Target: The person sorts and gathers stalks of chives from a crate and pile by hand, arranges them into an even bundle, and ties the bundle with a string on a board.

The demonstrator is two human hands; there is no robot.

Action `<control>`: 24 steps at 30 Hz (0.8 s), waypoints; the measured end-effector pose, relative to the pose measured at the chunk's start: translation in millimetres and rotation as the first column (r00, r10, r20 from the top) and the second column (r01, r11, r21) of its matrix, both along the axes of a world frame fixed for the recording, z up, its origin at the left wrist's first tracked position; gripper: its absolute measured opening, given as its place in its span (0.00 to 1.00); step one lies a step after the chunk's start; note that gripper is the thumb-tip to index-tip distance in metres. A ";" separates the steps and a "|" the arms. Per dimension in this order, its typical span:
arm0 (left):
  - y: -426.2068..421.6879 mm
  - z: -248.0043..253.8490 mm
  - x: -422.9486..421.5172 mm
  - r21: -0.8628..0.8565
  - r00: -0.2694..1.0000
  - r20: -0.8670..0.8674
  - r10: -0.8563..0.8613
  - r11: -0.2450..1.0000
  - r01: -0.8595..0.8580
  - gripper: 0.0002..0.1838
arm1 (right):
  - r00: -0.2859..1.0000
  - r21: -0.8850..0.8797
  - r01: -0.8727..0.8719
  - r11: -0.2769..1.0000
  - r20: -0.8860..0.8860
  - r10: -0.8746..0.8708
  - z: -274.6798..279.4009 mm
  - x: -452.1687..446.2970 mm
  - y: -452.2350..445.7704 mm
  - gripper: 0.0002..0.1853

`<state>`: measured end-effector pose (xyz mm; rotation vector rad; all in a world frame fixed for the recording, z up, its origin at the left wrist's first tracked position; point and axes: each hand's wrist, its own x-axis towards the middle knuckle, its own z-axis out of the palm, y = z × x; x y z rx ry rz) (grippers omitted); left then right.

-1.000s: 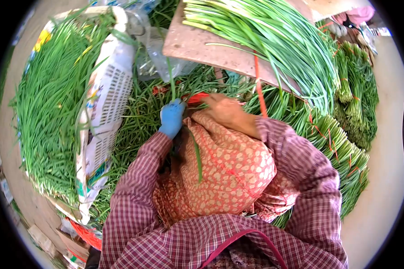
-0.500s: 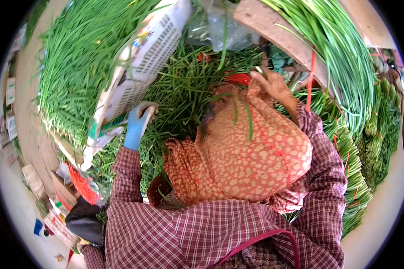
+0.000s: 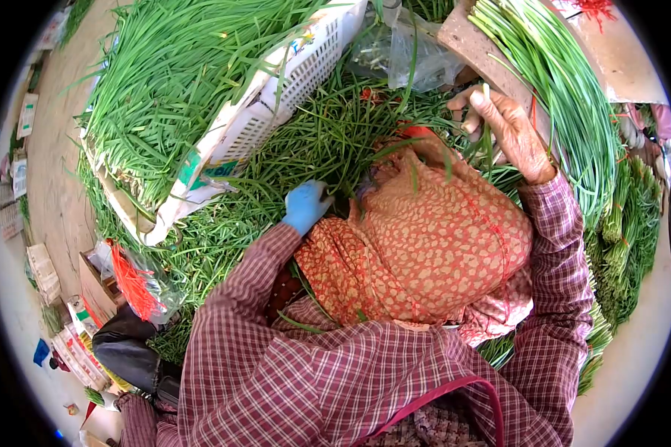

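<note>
Head view.

Landmark: red-and-cream patterned cloth (image 3: 447,238), bunched over your lap.

Item, your right hand (image 3: 511,134), bare: raised beyond the cloth's upper right edge, thumb and fingers closed on a slim green stalk with a pale end (image 3: 487,141).

Item, your left hand (image 3: 306,207), blue-gloved: at the cloth's upper left edge, just beside the loose leaves, fingers partly curled; you cannot tell whether they grip a leaf.

Stock, sorted and tied: green bundles with red ties (image 3: 617,216), stacked to the right of the cloth.
Stock, laid together: long green leaves with pale stems (image 3: 566,97), on the brown flat board (image 3: 455,26) up and right of the cloth; no tie shows around them.
Stock, loose: tangled green leaves (image 3: 238,246), spread left of and beyond the cloth; more long green leaves (image 3: 179,97) fill the white slatted plastic crate (image 3: 306,71), up and left of it.
Sundries: orange-red plastic strips (image 3: 133,287), well left of the cloth; clear crumpled plastic bag (image 3: 425,63), beyond it.

Edges: the board's near rim stands close to your right hand; the crate's tall wall bounds your left hand's reach outward, beyond the leaves.
Room: your hands are well apart, the cloth's upper folds between them; that span looks the easiest to move through, judging by the low leaves and soft cloth.
</note>
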<state>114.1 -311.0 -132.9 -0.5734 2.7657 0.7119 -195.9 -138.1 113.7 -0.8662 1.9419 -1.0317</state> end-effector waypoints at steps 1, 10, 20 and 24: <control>2.6 -3.1 -9.4 -0.067 0.994 0.105 -0.011 0.998 0.018 0.20 | 0.997 0.018 0.025 1.000 -0.068 -0.023 7.4 6.7 -3.5 0.24; -5.3 -25.1 -22.7 0.018 0.947 0.319 0.039 0.999 -0.047 0.20 | 0.942 -0.061 -0.158 0.986 -0.309 0.132 -7.3 37.5 -23.5 0.17; 5.4 -33.4 -30.8 0.032 0.956 0.289 0.050 0.998 -0.062 0.21 | 0.928 -0.091 -0.201 0.975 -0.337 0.160 -9.6 63.2 -41.7 0.15; -25.8 -40.2 -13.3 0.268 0.978 0.131 0.163 0.944 -0.193 0.20 | 0.938 -0.061 -0.184 0.981 -0.308 0.157 -8.3 58.5 -35.1 0.14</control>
